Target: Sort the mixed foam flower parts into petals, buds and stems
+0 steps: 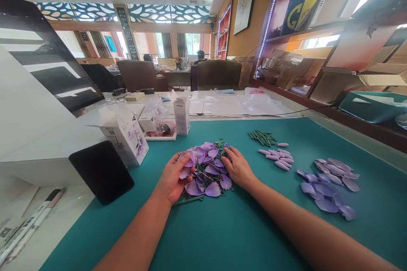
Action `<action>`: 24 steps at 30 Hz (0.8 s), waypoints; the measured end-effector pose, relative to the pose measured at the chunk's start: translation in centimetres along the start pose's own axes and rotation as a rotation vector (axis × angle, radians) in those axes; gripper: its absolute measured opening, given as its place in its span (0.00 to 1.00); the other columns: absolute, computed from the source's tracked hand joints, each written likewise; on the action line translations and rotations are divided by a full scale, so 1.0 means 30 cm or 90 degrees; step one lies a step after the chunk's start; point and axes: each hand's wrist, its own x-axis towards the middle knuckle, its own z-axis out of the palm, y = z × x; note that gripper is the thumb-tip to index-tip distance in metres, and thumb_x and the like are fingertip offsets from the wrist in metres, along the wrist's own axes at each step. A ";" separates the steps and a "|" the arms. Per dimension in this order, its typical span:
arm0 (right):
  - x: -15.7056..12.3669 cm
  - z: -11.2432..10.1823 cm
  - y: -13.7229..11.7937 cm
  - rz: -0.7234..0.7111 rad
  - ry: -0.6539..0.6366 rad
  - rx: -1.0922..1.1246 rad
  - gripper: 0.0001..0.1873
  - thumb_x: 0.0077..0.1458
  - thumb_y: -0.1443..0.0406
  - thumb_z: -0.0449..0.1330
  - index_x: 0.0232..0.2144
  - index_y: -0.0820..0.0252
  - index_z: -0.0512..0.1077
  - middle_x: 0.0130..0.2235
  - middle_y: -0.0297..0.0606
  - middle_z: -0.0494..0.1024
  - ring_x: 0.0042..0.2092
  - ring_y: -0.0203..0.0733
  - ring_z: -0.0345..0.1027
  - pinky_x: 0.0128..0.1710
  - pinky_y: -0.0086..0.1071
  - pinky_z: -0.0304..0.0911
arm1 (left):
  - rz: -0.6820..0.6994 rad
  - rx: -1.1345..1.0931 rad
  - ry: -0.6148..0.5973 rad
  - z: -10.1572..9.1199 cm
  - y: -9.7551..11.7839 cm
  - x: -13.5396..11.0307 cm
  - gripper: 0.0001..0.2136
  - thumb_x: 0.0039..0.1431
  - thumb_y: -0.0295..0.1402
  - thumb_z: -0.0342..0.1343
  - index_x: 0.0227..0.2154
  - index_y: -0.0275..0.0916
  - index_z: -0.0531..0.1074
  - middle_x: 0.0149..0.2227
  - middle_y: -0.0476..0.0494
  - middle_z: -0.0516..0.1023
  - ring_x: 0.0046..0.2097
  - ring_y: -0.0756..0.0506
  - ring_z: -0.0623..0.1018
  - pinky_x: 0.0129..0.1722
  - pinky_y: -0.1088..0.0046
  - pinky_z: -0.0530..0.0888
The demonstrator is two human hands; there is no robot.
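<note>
Green matting (229, 237) stretched before two brown chairs (219, 75). One heap of purple petals (210, 170) lay mid-mat; the left hand (173, 180) pinched petals at its left, the right hand (240, 169), fingers loosely bent, rested at its right. Two petal clusters (324, 189) sat toward the right edge, one stem bundle (263, 137) near the far edge, one bud pile (272, 157) between.

Purple petals (210, 170) heaped loosely, green pieces (221, 151) seemingly mixed beneath.

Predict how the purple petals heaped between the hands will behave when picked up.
The petals look thin, so probably light; their held curves suggest springy, not floppy. Overlapping among green pieces, they may drag neighbours along.
</note>
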 end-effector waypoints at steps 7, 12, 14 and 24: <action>0.002 0.096 -0.140 -0.033 0.003 -0.034 0.28 0.60 0.53 0.46 0.58 0.58 0.62 0.62 0.46 0.60 0.63 0.53 0.49 0.59 0.48 0.47 | 0.038 0.030 -0.013 0.033 0.001 -0.022 0.15 0.45 0.33 0.65 0.34 0.39 0.67 0.27 0.51 0.74 0.22 0.53 0.72 0.15 0.83 0.67; 0.012 0.122 -0.214 -0.068 0.011 0.005 0.25 0.61 0.56 0.46 0.57 0.56 0.63 0.61 0.46 0.62 0.62 0.53 0.51 0.58 0.50 0.48 | 0.043 0.050 -0.035 0.076 0.007 -0.042 0.15 0.46 0.33 0.64 0.35 0.39 0.66 0.25 0.51 0.73 0.21 0.52 0.72 0.14 0.82 0.66; 0.042 0.102 -0.199 -0.085 0.023 -0.001 0.25 0.61 0.56 0.45 0.57 0.56 0.63 0.60 0.44 0.63 0.61 0.50 0.52 0.58 0.47 0.49 | 0.054 0.055 -0.052 0.088 0.015 -0.050 0.15 0.46 0.34 0.65 0.36 0.39 0.66 0.25 0.51 0.74 0.22 0.52 0.72 0.14 0.82 0.66; 0.300 0.034 -0.003 -0.073 -0.037 -0.073 0.24 0.63 0.58 0.45 0.54 0.68 0.66 0.57 0.54 0.66 0.61 0.48 0.54 0.59 0.41 0.47 | 0.065 0.044 -0.074 0.110 0.055 -0.065 0.17 0.44 0.35 0.66 0.34 0.39 0.66 0.27 0.51 0.73 0.23 0.53 0.72 0.14 0.82 0.66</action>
